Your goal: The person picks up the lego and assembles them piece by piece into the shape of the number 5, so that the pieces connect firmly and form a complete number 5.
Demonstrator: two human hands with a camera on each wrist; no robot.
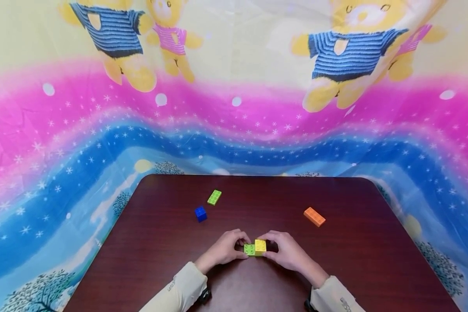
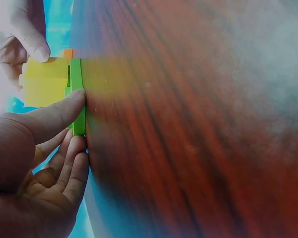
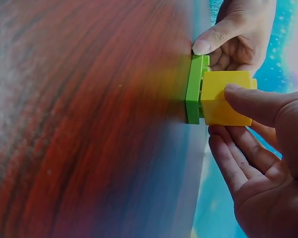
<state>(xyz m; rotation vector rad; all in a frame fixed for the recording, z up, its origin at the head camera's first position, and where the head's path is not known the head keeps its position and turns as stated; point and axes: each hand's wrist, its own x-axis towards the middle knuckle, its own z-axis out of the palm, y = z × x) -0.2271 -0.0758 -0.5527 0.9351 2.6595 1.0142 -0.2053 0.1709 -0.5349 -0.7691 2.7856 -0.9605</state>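
Observation:
Near the front middle of the table, my left hand (image 1: 228, 248) pinches a flat light-green toy building plate (image 1: 249, 250) between thumb and fingers. My right hand (image 1: 288, 252) grips a yellow square building brick (image 1: 260, 245) over the plate's right half. The plate's left studs show uncovered. In the left wrist view the green plate (image 2: 77, 72) lies against the tabletop, with the yellow brick (image 2: 44, 82) above it. From the right wrist, studs show in a thin gap between the yellow brick (image 3: 218, 113) and the green plate (image 3: 192, 91); whether they are partly joined I cannot tell.
A blue brick (image 1: 200, 214) and another light-green plate (image 1: 214, 197) lie at the back left of the dark wood table (image 1: 160, 242). An orange brick (image 1: 314, 216) lies at the right. Behind the table hangs a curtain (image 1: 234, 125) printed with bears.

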